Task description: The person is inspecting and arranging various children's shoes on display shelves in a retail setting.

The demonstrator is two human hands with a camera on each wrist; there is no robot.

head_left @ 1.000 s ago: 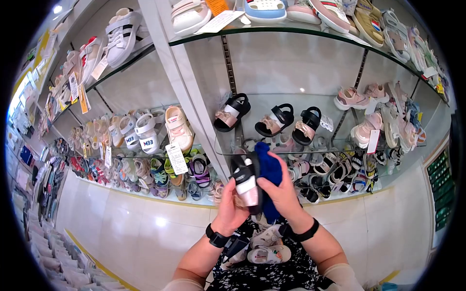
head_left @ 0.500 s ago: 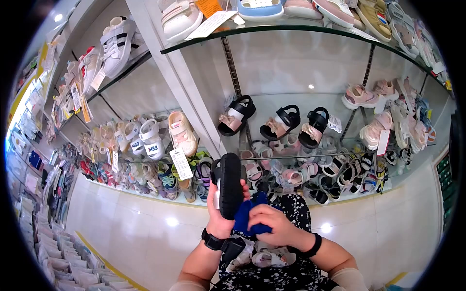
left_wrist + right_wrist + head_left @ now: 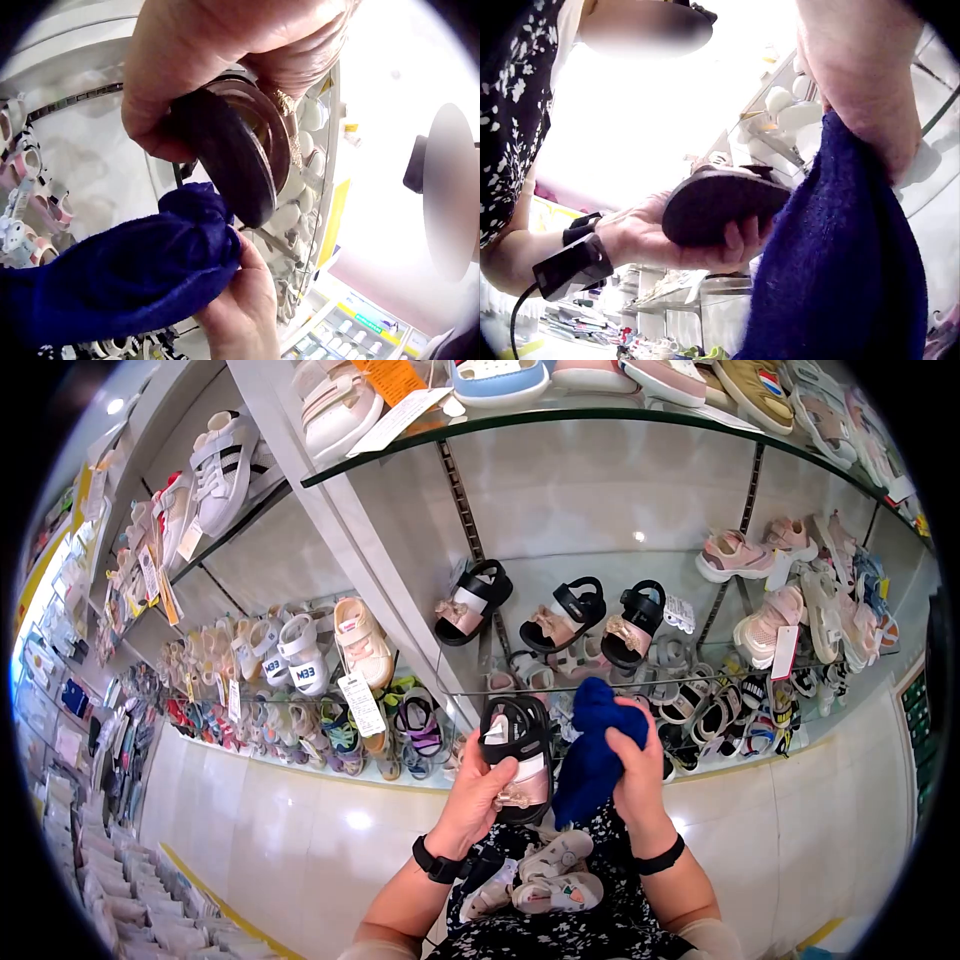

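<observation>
My left hand (image 3: 472, 792) grips a small black sandal (image 3: 522, 745) with a white strap, a pink front band and a bow. Its thumb lies over the front band, and the fingers wrap under the dark sole (image 3: 712, 210), as the right wrist view shows. My right hand (image 3: 640, 775) pinches a bunched blue cloth (image 3: 592, 750), held just right of the sandal. The cloth hangs in loose folds in the right wrist view. Three matching black and pink sandals stand on the glass shelf ahead, among them the middle one (image 3: 563, 615). A pair of light-coloured children's shoes (image 3: 556, 892) lies on the lap.
A glass shelf edge (image 3: 620, 685) runs just beyond the hands, with rows of sandals below it. Another glass shelf (image 3: 600, 410) with shoes hangs higher. White upright panel (image 3: 345, 530) divides the shelving. Pink sneakers (image 3: 735, 555) stand at right; packaged goods (image 3: 120, 880) fill the lower left.
The sandal has turned from sole-up to showing its straps and shifted right. The right hand has lifted the blue cloth up and right, away from the sandal.
</observation>
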